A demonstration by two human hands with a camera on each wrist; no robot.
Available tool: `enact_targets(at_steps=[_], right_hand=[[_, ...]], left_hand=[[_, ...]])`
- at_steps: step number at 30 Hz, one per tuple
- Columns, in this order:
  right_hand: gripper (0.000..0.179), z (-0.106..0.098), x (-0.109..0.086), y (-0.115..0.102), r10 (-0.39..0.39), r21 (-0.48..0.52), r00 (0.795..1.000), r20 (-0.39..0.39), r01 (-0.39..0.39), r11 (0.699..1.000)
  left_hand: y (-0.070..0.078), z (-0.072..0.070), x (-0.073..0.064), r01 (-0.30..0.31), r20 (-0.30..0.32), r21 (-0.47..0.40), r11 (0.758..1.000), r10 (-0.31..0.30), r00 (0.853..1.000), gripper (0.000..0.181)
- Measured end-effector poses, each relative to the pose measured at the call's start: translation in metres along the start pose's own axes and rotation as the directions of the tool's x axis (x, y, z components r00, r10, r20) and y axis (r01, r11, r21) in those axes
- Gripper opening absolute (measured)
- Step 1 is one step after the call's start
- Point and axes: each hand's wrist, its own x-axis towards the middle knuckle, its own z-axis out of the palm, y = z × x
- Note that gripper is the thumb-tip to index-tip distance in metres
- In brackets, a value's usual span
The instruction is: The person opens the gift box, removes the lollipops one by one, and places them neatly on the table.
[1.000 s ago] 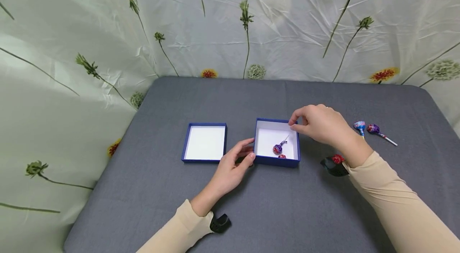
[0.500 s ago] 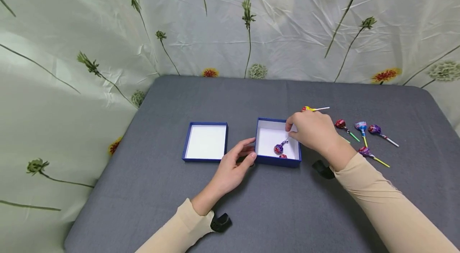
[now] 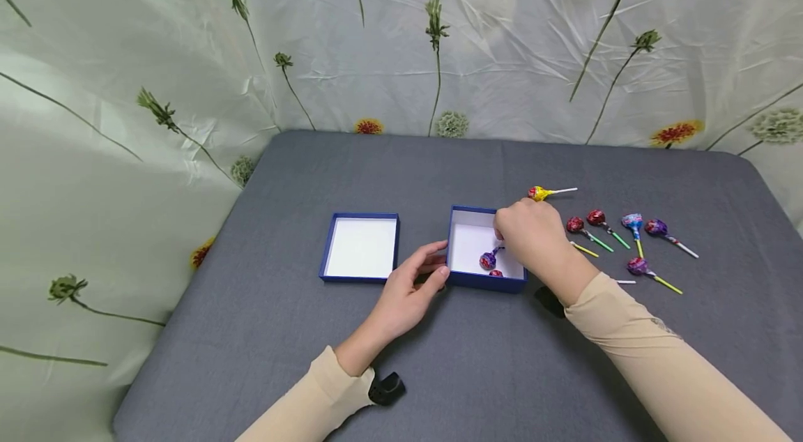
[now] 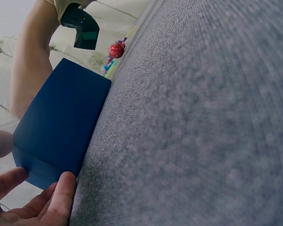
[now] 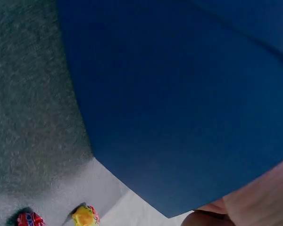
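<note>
A blue box (image 3: 486, 282) with a white inside stands on the grey table. My left hand (image 3: 404, 292) rests against its left side, thumb at the near corner; the left wrist view shows the fingertips (image 4: 63, 188) along the blue box wall. My right hand (image 3: 533, 229) reaches over the right rim, its fingers bent down into the box and hidden from the head view. Inside lie a purple lollipop (image 3: 488, 261) and a red one (image 3: 496, 273), partly behind the near wall. I cannot tell whether the right fingers hold anything.
A matching blue lid (image 3: 360, 247), white side up, lies left of the box. Several lollipops lie to the right, among them a yellow one (image 3: 537, 193), a blue one (image 3: 632, 222) and a purple one (image 3: 637, 266). A flowered curtain (image 3: 376, 44) hangs behind the table.
My right hand has moved from above the box's right rim down and inward, its fingers now inside. Lollipops it had covered on the right have come into view. The left hand keeps its place.
</note>
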Motion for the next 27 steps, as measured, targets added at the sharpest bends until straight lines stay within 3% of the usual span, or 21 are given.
enact_targets(at_steps=[10,25,27], right_hand=[[0.004,0.010,0.000,-0.009,0.012,-0.092,1.000,-0.013,-0.014,0.996],[0.016,0.012,0.001,-0.009,-0.046,-0.121,0.997,-0.065,0.038,0.992],[0.016,0.012,0.000,-0.008,-0.041,-0.119,0.998,-0.047,0.035,0.992]], left_hand=[[0.002,0.000,0.000,0.008,-0.007,-0.009,1.000,-0.009,1.000,0.043],[0.001,0.001,0.000,0.005,-0.003,0.002,1.000,-0.005,1.000,0.043],[0.010,0.001,-0.002,0.011,-0.007,-0.001,1.000,-0.011,1.000,0.043]])
